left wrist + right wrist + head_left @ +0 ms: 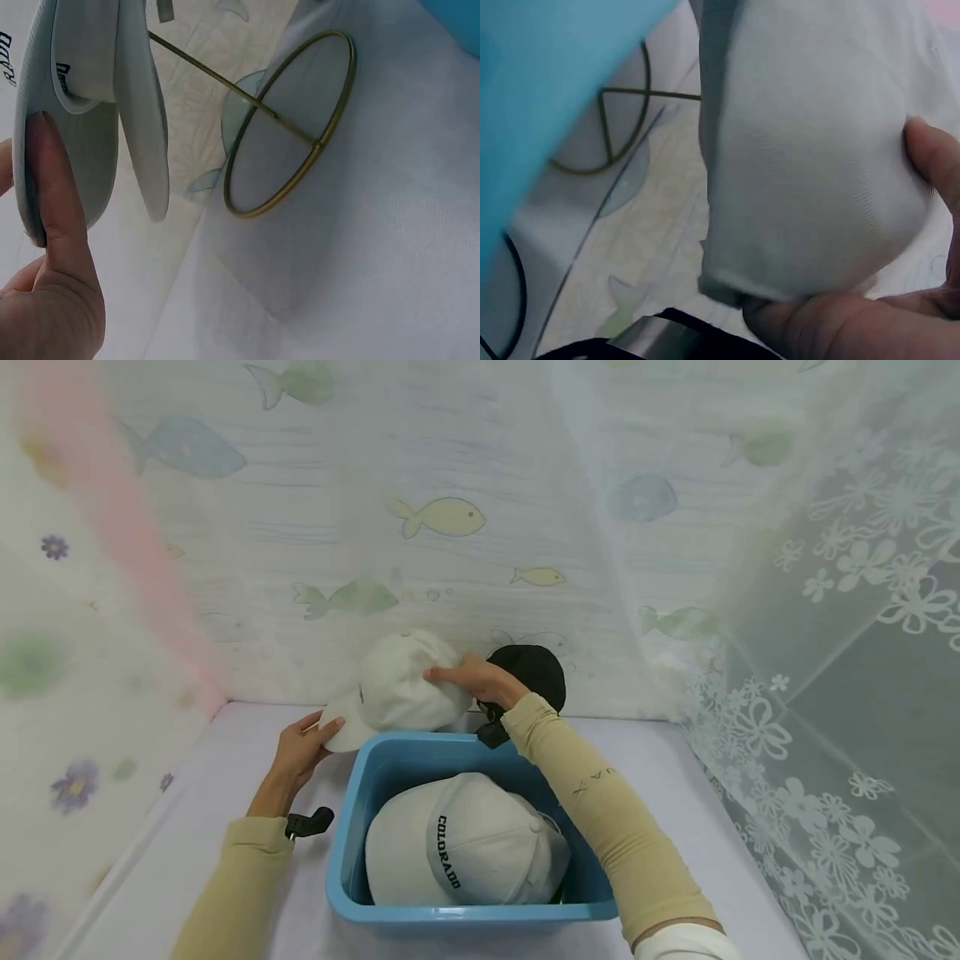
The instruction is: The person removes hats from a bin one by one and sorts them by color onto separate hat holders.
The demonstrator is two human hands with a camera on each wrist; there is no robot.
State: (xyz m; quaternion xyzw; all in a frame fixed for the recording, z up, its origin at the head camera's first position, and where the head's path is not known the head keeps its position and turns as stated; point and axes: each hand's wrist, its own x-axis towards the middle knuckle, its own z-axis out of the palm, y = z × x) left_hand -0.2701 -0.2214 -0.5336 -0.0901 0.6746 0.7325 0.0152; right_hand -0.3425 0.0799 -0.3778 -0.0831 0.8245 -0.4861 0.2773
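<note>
A COLORADO cap (465, 843) lies in the blue tub (352, 868) at 6 o'clock on the desk (180, 827). Beyond, at 12, both hands hold a white cap (401, 685) over a gold wire stand (289, 124), apparently mid-mounting; next it needs lowering square onto the stand. Left hand (300, 752) pinches the brim, arm extended; right hand (472, 677) grips the crown from 3 o'clock, beside a black cap (532, 672).

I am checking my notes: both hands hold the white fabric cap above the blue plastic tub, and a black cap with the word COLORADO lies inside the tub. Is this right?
Not quite: the head view shows the COLORADO cap inside the blue plastic tub is white, not black. The rest stands.
</note>
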